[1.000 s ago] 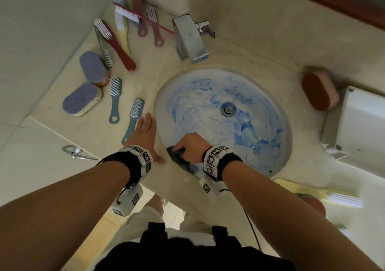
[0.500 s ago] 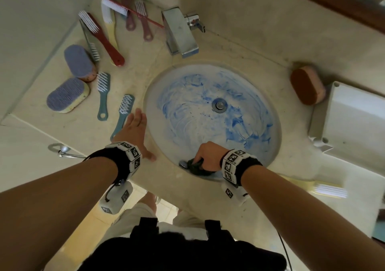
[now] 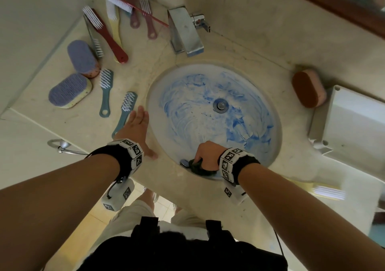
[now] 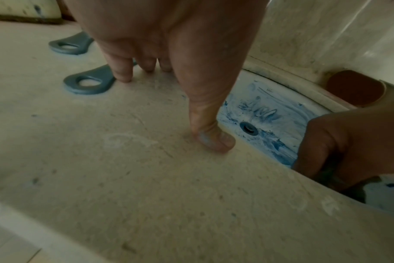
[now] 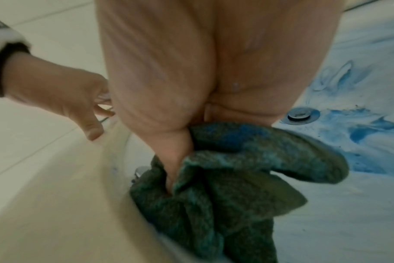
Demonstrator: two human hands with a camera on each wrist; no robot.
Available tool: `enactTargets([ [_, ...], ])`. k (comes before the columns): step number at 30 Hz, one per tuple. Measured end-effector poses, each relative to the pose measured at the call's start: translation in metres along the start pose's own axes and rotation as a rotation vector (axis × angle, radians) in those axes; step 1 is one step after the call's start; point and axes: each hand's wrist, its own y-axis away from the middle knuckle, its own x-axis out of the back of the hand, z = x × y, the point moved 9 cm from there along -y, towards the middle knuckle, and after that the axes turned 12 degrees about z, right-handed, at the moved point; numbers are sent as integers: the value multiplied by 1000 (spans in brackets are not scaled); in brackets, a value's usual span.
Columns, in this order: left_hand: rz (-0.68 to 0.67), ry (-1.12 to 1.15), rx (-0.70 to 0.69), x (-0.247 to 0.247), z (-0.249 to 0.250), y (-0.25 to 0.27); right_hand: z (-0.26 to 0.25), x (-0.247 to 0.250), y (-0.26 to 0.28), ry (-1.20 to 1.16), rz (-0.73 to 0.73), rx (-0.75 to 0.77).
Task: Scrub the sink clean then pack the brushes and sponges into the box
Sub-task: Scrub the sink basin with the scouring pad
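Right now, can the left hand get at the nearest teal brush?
Probably yes. The left hand lies open on the counter, its fingers beside the teal brush handle, with nothing between them.

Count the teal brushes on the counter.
2: one teal brush well left of the sink, the other teal brush by its rim, handle under the left hand.

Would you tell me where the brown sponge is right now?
In the head view the brown sponge lies on the counter, right of the sink, against the white box.
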Motion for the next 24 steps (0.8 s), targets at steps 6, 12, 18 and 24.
enactTargets([
  [6,-13,0,-9,-3,-2,-2,-1,-2,-5,11,-16,-14],
  [12,-22,3,-22,-6,-3,-4,-22,20,-32,-87,102,6],
  [18,-28,-5,-32,-7,-4,-5,-45,16,-28,-124,105,112],
  [24,-28,-12,-32,-8,-4,-4,-42,19,-34,-52,110,92],
])
